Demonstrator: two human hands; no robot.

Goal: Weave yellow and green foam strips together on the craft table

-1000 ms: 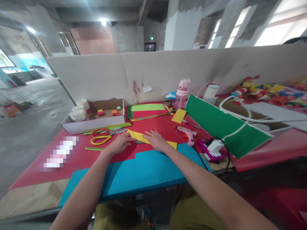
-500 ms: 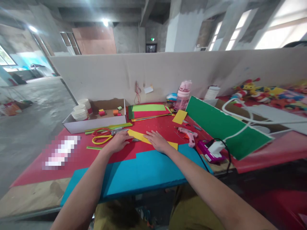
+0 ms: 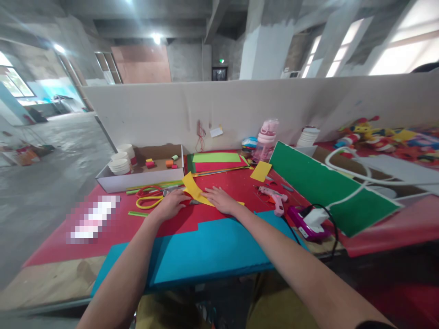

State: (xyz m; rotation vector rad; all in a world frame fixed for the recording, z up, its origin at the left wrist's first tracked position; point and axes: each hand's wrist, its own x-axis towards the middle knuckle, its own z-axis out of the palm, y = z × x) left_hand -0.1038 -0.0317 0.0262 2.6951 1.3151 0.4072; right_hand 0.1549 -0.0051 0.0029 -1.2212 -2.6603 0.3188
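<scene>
A thin yellow strip (image 3: pixel 194 188) lies across the red tabletop, its left end bent upward and its right end sticking out beyond my right hand. My left hand (image 3: pixel 173 204) is at the bent part, fingers closed against its near edge; the exact grip is partly hidden. Flat on the strip rests my right hand (image 3: pixel 221 199), fingers spread. Yellow-handled scissors (image 3: pixel 149 202) lie just left of my left hand, by a red-handled tool (image 3: pixel 148 190). Under my forearms is a blue sheet (image 3: pixel 206 256) along the table's front edge.
A pink glue gun (image 3: pixel 276 197) and a purple power strip (image 3: pixel 307 224) are to the right, beside a leaning green board (image 3: pixel 325 187). Behind are a box (image 3: pixel 140 179) with cups, stacked coloured sheets (image 3: pixel 217 158), a yellow piece (image 3: pixel 261 171) and a pink bottle (image 3: pixel 265 139).
The strip's left end has come up from the table and now bends upward by my left hand. My right hand stays flat on the strip. The view has shifted slightly.
</scene>
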